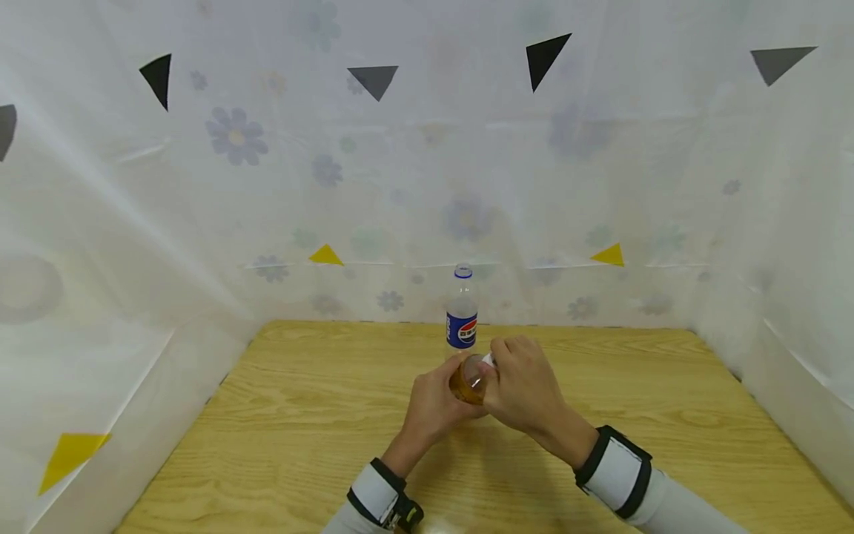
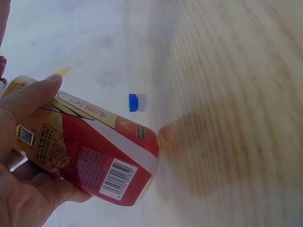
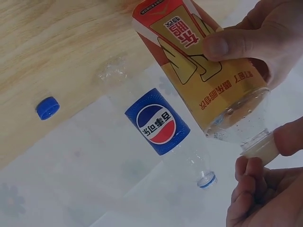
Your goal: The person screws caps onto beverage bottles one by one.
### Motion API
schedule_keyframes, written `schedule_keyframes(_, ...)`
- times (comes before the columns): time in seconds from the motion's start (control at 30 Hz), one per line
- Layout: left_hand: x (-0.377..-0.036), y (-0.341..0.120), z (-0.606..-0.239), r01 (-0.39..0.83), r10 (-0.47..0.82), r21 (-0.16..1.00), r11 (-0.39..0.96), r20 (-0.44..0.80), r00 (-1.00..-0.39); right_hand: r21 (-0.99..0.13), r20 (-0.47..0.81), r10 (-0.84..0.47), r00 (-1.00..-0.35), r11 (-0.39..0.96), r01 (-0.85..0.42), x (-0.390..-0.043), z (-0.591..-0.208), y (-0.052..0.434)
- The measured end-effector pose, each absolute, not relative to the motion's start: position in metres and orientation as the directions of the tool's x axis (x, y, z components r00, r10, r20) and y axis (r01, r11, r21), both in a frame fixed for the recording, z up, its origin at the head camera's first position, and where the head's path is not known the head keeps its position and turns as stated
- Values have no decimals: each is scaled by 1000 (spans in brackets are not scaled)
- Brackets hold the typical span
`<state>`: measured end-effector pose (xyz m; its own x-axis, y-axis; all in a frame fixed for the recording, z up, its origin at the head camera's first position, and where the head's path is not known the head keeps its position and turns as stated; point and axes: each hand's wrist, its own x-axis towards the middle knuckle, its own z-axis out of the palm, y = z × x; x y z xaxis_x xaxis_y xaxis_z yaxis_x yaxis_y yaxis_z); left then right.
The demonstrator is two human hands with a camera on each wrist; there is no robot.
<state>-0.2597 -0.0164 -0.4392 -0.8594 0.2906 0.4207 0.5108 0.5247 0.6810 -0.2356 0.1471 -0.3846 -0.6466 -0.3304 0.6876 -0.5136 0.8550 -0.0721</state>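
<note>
My left hand grips a bottle with a gold and red label, thumb on one side and fingers round the other. The bottle is tilted above the wooden table. At its neck, my right hand pinches the whitish cap between thumb and fingers. The cap sits at the bottle's mouth. Just behind the hands stands a clear, uncapped bottle with a blue cola label. A blue cap lies on the table near it, hidden in the head view.
A whitish plastic sheet with flower prints rises behind the table and along both sides. Black, grey and yellow triangles are stuck on it. Both wrists wear pale bands with black edges.
</note>
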Motion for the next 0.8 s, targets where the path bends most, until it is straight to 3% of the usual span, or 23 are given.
schedule_keyframes(0.5, -258, -15, -438, 494, 290, 684, 537, 399, -870, -84, 699, -324, -637, 848, -523, -237, -387, 151)
schedule_keyframes(0.8, -259, -13, -435, 479, 336, 688, 545, 344, -877, -152, 659, -301, -689, 844, -514, -234, -385, 155)
